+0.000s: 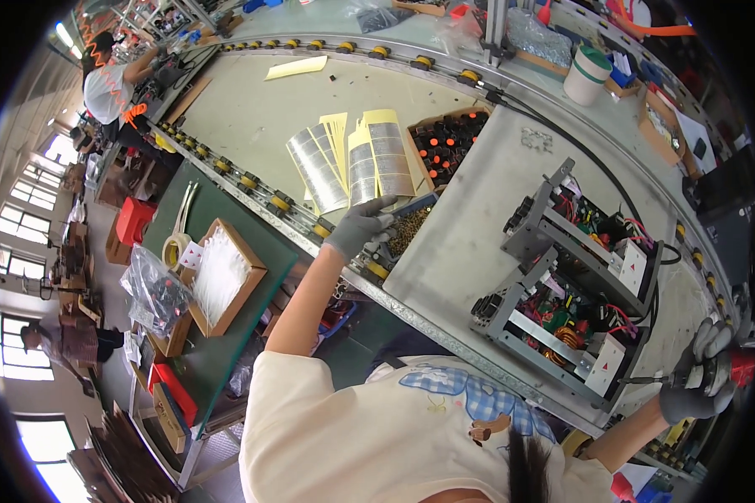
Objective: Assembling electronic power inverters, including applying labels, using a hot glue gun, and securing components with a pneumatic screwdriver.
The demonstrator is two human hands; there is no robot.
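Note:
My left hand (359,227), in a grey glove, reaches out to a box of small brass-coloured screws (408,232) at the near edge of the bench, fingers bent over its rim; whether it holds any I cannot tell. My right hand (701,375), also gloved, grips a red and black power screwdriver (724,370) at the far right, its bit pointing toward an open metal chassis (562,335) packed with coloured wiring. A second chassis of the same kind (583,239) stands just behind it.
Sheets of silver labels on yellow backing (352,163) lie by a box of black and orange parts (449,144). A roller track (252,180) borders the bench. To the left are a green side table, a tray of white cable ties (220,272) and tape (174,248). Another person (109,84) works far left.

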